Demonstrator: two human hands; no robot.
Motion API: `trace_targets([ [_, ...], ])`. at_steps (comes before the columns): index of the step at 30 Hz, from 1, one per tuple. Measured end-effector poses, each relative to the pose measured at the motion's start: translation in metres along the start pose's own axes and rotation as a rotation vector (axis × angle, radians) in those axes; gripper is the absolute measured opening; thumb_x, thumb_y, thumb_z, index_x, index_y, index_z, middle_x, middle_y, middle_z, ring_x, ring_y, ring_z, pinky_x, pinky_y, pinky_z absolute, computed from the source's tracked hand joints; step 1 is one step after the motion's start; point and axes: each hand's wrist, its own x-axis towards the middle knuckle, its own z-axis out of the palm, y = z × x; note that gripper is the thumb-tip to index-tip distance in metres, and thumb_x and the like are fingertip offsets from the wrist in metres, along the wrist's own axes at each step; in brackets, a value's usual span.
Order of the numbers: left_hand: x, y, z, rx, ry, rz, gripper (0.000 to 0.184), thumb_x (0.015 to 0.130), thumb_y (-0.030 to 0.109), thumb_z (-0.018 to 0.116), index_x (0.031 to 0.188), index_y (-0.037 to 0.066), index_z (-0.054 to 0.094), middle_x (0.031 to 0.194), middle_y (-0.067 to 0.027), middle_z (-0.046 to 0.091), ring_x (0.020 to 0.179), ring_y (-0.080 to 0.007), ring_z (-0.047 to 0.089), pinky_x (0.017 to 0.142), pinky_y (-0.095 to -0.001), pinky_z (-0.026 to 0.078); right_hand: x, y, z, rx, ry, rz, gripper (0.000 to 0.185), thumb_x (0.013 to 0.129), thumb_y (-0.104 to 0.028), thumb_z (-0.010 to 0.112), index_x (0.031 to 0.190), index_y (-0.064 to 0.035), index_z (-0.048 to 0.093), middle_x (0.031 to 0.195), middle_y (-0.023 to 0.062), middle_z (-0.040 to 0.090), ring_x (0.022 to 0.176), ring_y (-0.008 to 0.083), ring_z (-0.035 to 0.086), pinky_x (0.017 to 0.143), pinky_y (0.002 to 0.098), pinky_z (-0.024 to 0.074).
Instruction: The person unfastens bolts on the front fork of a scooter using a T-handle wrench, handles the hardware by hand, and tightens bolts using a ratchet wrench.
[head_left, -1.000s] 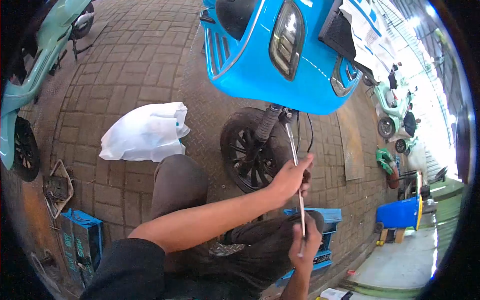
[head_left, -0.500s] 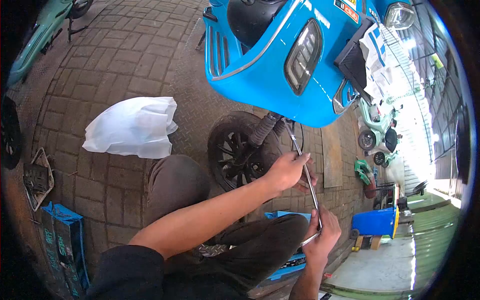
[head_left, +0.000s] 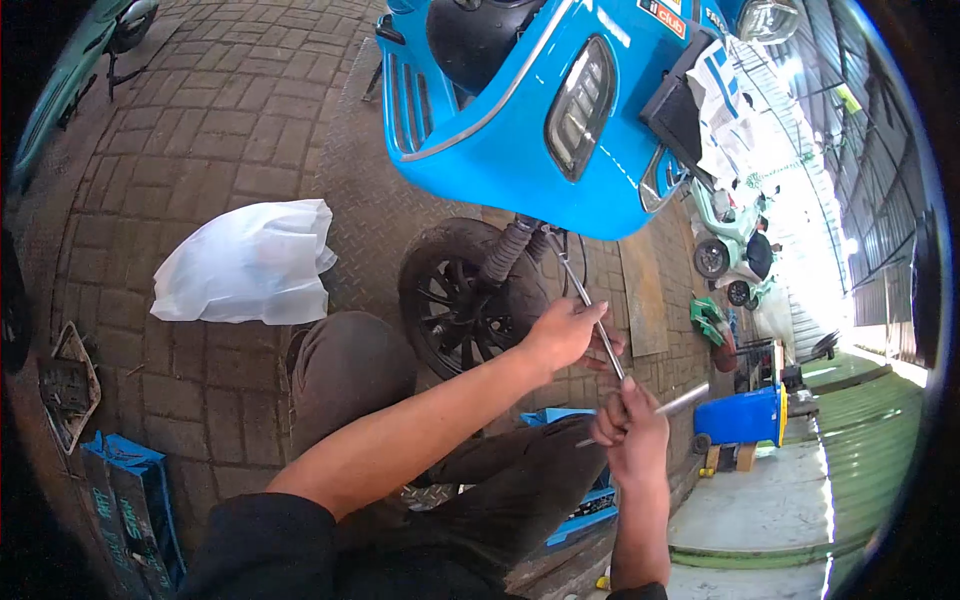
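A long metal T-handle wrench (head_left: 612, 358) runs from under the blue scooter's front body (head_left: 500, 150) down toward me. Its far tip reaches the area beside the front fork boot (head_left: 508, 252); whether it sits on a fastener I cannot tell. My left hand (head_left: 562, 336) is closed around the shaft midway along, thumb on top. At the near end, my right hand (head_left: 632, 425) grips the wrench where the crossbar meets the shaft, and the crossbar sticks out on both sides of the fingers. Left of the shaft is the black front wheel (head_left: 465, 300).
A white cloth-like cover (head_left: 245, 265) lies on the brick paving (head_left: 200, 375). Marked blue-and-black boxes (head_left: 130, 510) stand at lower left, near a dark square part (head_left: 68, 385). A blue bin (head_left: 740, 415) and pale green scooters (head_left: 730, 235) are at right.
My right hand has shifted up the page and changed its grip, and the crossbar has turned to point right. My left hand stays on the shaft. The whole view has shifted slightly.
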Motion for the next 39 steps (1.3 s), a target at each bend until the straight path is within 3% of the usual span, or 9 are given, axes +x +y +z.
trace_targets([
  [4,0.002,0.0,-0.003,-0.001,-0.115,-0.001,0.038,0.111,0.032,0.049,0.122,-0.003,0.059,0.11,-0.0206,0.074,0.095,-0.0309,0.076,0.082,-0.0433,0.065,0.011,-0.006,-0.011,1.335,-0.2,0.63,0.035,0.108,-0.027,0.05,0.133,-0.003,0.059,0.093,0.0049,0.065,0.093,0.0243,0.063,0.08,0.0395,0.0521],
  [6,0.002,0.005,-0.005,-0.067,-0.125,-0.008,0.038,0.111,0.031,0.05,0.119,-0.004,0.061,0.11,-0.0215,0.075,0.097,-0.0322,0.076,0.086,-0.0426,0.065,-0.003,-0.022,-0.006,1.194,-0.187,0.492,0.041,0.108,-0.024,0.051,0.141,0.0002,0.052,0.115,0.012,0.065,0.109,0.0279,0.063,0.094,0.0429,0.0512],
  [9,0.002,0.007,-0.008,-0.096,-0.158,-0.005,0.037,0.111,0.032,0.052,0.117,-0.004,0.061,0.108,-0.0224,0.075,0.097,-0.0325,0.077,0.087,-0.0431,0.065,-0.02,0.002,-0.001,0.245,0.451,-0.07,0.056,0.104,-0.017,0.053,0.155,0.0027,0.04,0.152,0.0235,0.043,0.14,0.0371,0.044,0.119,0.0525,0.0326],
  [16,0.006,0.002,-0.008,-0.055,-0.092,-0.029,0.033,0.11,0.03,0.055,0.113,-0.002,0.061,0.105,-0.0208,0.075,0.095,-0.0323,0.077,0.085,-0.042,0.066,-0.019,-0.013,-0.024,-0.428,0.113,-0.006,0.04,0.103,-0.031,0.059,0.107,0.0069,0.071,0.088,0.0201,0.07,0.08,0.0295,0.068,0.074,0.0425,0.0547],
  [17,0.009,0.003,-0.009,-0.082,-0.11,-0.005,0.032,0.109,0.029,0.056,0.112,-0.002,0.061,0.104,-0.0207,0.075,0.095,-0.0325,0.077,0.084,-0.0419,0.066,-0.015,-0.023,-0.009,0.335,0.273,0.44,0.058,0.108,-0.042,0.049,0.078,0.0039,0.068,0.054,0.0075,0.056,0.048,0.0246,0.055,0.052,0.0356,0.0458],
  [24,-0.001,0.019,-0.008,-0.143,-0.058,0.025,0.03,0.107,0.028,0.061,0.11,-0.002,0.061,0.102,-0.0212,0.075,0.093,-0.0327,0.077,0.082,-0.042,0.066,-0.036,-0.004,-0.022,-0.312,0.554,-0.271,0.043,0.098,-0.029,0.069,0.121,0.0074,0.065,0.091,0.0162,0.066,0.079,0.0286,0.066,0.072,0.0373,0.0535],
  [30,0.011,0.006,-0.009,-0.088,-0.037,0.041,0.031,0.106,0.027,0.064,0.111,-0.003,0.059,0.102,-0.021,0.075,0.096,-0.0335,0.077,0.082,-0.0434,0.067,-0.021,-0.012,-0.034,-0.628,0.277,-0.52,0.032,0.096,-0.027,0.071,0.105,0.0033,0.07,0.092,0.0186,0.067,0.085,0.0338,0.067,0.077,0.0492,0.0541],
  [36,0.016,0.008,-0.017,-0.117,-0.063,0.046,0.03,0.105,0.024,0.065,0.109,-0.005,0.059,0.105,-0.0232,0.074,0.095,-0.0337,0.077,0.082,-0.0448,0.066,-0.039,0.016,-0.04,0.722,0.395,0.433,0.041,0.109,-0.036,0.05,0.091,-0.0023,0.066,0.062,0.0121,0.061,0.046,0.0235,0.057,0.045,0.0345,0.0462],
  [39,0.017,0.008,-0.016,-0.103,-0.048,0.039,0.03,0.105,0.023,0.064,0.109,-0.006,0.059,0.105,-0.0235,0.073,0.094,-0.034,0.077,0.082,-0.0457,0.066,-0.042,0.008,-0.036,-0.244,0.473,-0.33,0.024,0.1,-0.015,0.064,0.118,0.0016,0.067,0.101,0.0195,0.067,0.085,0.0328,0.067,0.075,0.0422,0.0551],
])
